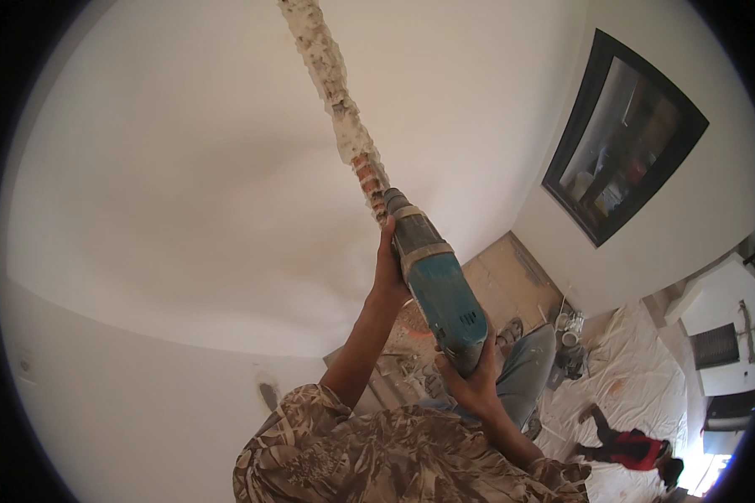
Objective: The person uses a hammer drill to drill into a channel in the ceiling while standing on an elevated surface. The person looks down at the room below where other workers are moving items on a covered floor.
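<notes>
Head view: the teal rotary hammer [439,289] points its bit into the chased groove [337,92] in the white wall. The left hand [388,272] wraps its front collar; the right hand [471,379], below the groove, clasps its rear handle. It looks heavy and rigid, so two-handed holding suits it.

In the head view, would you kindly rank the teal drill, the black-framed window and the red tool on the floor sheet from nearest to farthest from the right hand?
1. Teal drill, gripped by the right hand.
2. Red tool, lower right on the sheet.
3. Black-framed window, upper right wall.
</notes>
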`<state>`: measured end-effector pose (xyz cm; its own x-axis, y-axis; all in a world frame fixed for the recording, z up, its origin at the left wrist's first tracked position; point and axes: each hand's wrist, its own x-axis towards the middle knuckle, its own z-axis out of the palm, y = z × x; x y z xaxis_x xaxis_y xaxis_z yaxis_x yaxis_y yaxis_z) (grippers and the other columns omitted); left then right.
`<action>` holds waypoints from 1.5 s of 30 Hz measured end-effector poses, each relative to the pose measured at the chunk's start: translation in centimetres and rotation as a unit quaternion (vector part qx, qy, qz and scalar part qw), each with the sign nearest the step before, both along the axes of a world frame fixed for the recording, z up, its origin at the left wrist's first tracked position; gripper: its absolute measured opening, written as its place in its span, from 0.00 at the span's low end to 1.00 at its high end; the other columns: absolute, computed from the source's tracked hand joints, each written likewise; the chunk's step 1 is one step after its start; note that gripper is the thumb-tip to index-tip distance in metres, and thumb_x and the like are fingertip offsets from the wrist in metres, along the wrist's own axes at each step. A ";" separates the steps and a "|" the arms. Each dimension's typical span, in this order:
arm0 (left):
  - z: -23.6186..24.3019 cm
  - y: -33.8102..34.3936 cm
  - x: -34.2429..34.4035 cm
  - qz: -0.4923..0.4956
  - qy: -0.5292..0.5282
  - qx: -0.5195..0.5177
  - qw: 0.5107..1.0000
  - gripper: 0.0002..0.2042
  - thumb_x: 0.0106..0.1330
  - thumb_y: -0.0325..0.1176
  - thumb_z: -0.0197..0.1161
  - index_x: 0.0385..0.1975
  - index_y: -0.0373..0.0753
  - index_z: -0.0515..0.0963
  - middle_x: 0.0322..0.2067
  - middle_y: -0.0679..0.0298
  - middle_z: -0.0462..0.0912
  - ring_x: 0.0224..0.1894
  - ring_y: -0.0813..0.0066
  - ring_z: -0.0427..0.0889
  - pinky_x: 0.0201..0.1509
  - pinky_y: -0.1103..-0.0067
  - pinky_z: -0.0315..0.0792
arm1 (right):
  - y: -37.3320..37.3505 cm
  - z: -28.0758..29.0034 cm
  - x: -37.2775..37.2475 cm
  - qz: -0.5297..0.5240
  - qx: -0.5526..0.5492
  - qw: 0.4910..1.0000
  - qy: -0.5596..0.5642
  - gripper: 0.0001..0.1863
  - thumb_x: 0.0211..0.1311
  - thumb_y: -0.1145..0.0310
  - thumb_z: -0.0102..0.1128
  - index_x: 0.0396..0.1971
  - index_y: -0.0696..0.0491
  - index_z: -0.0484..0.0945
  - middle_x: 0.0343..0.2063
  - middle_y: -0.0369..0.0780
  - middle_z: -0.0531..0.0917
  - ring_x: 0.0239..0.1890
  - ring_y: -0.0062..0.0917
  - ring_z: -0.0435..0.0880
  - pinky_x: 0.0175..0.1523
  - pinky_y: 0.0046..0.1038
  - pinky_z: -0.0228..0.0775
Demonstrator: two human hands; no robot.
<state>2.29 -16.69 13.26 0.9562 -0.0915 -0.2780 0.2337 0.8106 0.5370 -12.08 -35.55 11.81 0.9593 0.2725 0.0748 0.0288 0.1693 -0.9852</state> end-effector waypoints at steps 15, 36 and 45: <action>-1.8 4.8 6.5 0.003 0.056 -0.058 0.997 0.27 0.64 0.60 0.59 0.48 0.41 0.74 0.39 0.60 0.80 0.43 0.63 0.82 0.50 0.64 0.79 | 5.0 1.5 6.4 -0.014 -0.042 0.998 -0.052 0.47 0.56 0.80 0.62 0.70 0.59 0.42 0.63 0.56 0.60 0.66 0.42 0.64 0.68 0.40 0.56; -0.6 1.5 7.7 0.061 -0.002 -0.032 0.998 0.28 0.63 0.60 0.58 0.49 0.40 0.72 0.40 0.57 0.80 0.43 0.60 0.82 0.49 0.62 0.78 | 0.5 2.4 9.5 0.055 -0.004 0.998 0.040 0.45 0.60 0.75 0.61 0.71 0.55 0.41 0.61 0.50 0.63 0.65 0.36 0.65 0.67 0.38 0.58; -0.2 3.0 5.0 0.067 0.011 0.016 0.998 0.29 0.64 0.62 0.55 0.48 0.39 0.74 0.39 0.58 0.81 0.42 0.63 0.83 0.48 0.63 0.79 | 2.1 0.6 7.5 0.073 0.055 0.996 0.002 0.46 0.59 0.77 0.62 0.71 0.56 0.40 0.62 0.50 0.63 0.65 0.35 0.65 0.67 0.38 0.58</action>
